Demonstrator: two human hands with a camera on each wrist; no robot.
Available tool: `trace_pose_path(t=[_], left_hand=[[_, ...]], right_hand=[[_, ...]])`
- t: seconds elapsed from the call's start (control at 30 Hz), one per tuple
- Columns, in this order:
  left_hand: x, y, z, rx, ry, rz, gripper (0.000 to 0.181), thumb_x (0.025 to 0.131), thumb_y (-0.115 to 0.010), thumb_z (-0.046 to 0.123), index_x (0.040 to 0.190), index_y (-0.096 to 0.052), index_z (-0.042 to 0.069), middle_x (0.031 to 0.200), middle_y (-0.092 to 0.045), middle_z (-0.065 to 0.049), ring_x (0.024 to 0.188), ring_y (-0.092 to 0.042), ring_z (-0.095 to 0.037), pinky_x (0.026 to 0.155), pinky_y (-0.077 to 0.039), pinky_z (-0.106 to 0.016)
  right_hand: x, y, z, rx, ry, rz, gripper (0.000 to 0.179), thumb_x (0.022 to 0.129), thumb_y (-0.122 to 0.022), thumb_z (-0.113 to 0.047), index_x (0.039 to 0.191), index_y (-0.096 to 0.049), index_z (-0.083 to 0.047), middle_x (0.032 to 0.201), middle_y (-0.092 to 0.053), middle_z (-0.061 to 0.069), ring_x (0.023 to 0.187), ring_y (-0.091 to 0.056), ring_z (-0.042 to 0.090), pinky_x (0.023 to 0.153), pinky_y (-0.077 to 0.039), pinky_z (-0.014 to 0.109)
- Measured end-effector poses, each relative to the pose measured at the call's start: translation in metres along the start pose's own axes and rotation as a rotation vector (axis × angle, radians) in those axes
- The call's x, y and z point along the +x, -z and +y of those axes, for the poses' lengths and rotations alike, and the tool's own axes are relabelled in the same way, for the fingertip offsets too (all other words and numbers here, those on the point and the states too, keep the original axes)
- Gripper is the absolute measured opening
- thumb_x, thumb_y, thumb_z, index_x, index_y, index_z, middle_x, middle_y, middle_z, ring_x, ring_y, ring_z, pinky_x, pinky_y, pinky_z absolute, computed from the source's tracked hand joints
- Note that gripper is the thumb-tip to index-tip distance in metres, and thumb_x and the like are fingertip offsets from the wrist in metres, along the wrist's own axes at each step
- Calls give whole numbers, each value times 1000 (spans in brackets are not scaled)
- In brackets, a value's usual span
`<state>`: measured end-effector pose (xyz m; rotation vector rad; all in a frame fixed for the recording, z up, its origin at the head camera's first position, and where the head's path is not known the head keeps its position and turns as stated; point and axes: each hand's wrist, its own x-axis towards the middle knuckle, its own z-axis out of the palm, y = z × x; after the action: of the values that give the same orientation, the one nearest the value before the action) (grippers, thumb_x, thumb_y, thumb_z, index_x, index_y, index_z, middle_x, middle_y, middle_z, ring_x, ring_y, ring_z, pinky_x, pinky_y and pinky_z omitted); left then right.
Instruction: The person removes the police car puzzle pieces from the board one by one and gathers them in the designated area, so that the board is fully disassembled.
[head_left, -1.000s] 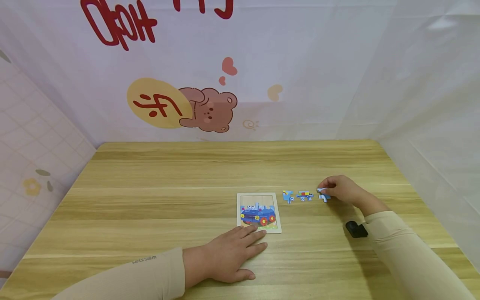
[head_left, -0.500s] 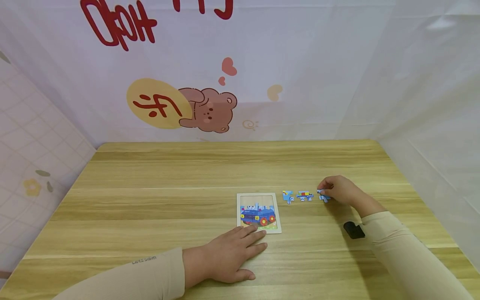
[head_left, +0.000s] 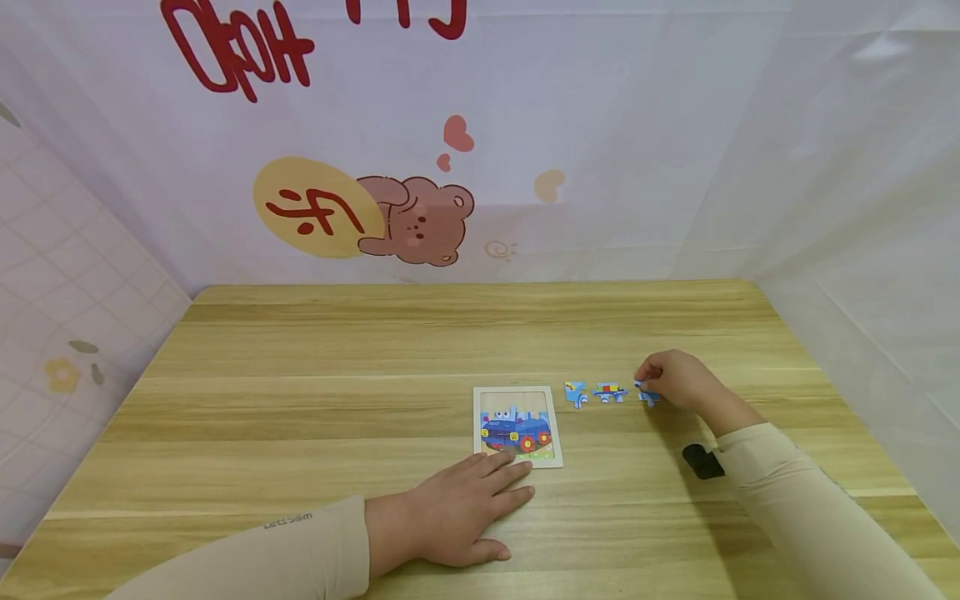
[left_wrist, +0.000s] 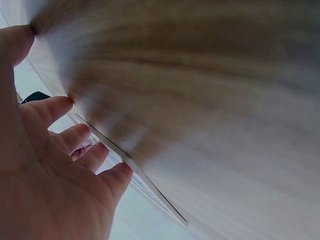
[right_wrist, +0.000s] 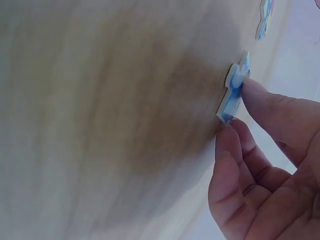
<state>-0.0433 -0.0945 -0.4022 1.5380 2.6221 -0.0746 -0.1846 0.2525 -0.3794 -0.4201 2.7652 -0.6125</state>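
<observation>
My right hand [head_left: 678,382] pinches a blue jigsaw piece [right_wrist: 233,95] by its edges, thumb on one side and fingertips on the other. The piece lies at or just above the table, partly covered by the thumb in the head view. To its left, two more jigsaw pieces lie in a row: one with red and yellow [head_left: 610,390], one mostly blue [head_left: 576,392]. My left hand [head_left: 463,508] is spread palm down, its fingertips resting on the lower edge of a pale puzzle tray [head_left: 556,417]. A blue vehicle picture [head_left: 515,432] fills the tray's lower part; bare wood shows above.
The wood-grain table [head_left: 315,367] spreads around the tray. A white printed curtain [head_left: 600,100] stands behind it, with more cloth on both sides. A black device [head_left: 702,461] is at the right wrist.
The piece at my right hand has turned slightly from tilted to flatter. My right wrist and sleeve have shifted a little left. My left hand and the tray have stayed put.
</observation>
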Motion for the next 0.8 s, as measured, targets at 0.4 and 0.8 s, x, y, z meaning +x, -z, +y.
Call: trace_pose_path(t=[0.4, 0.8], left_hand=[[0, -2, 0, -7, 0, 2, 65, 97, -40, 58, 149, -39, 19, 155, -32, -5, 144, -26, -26, 110, -34, -38], [0, -2, 0, -1, 1, 3, 65, 97, -40, 58, 149, -40, 19, 155, -32, -4, 143, -27, -26, 110, -33, -38]], right_hand=[[2, -2, 0, 31, -21, -16, 7, 89, -64, -4, 91, -68, 1, 83, -66, 7, 76, -57, 19, 69, -46, 35], [-2, -2, -6, 95, 0, 94, 21, 93, -60, -6, 111, -65, 4, 105, -64, 21, 97, -59, 37, 82, -48, 50]])
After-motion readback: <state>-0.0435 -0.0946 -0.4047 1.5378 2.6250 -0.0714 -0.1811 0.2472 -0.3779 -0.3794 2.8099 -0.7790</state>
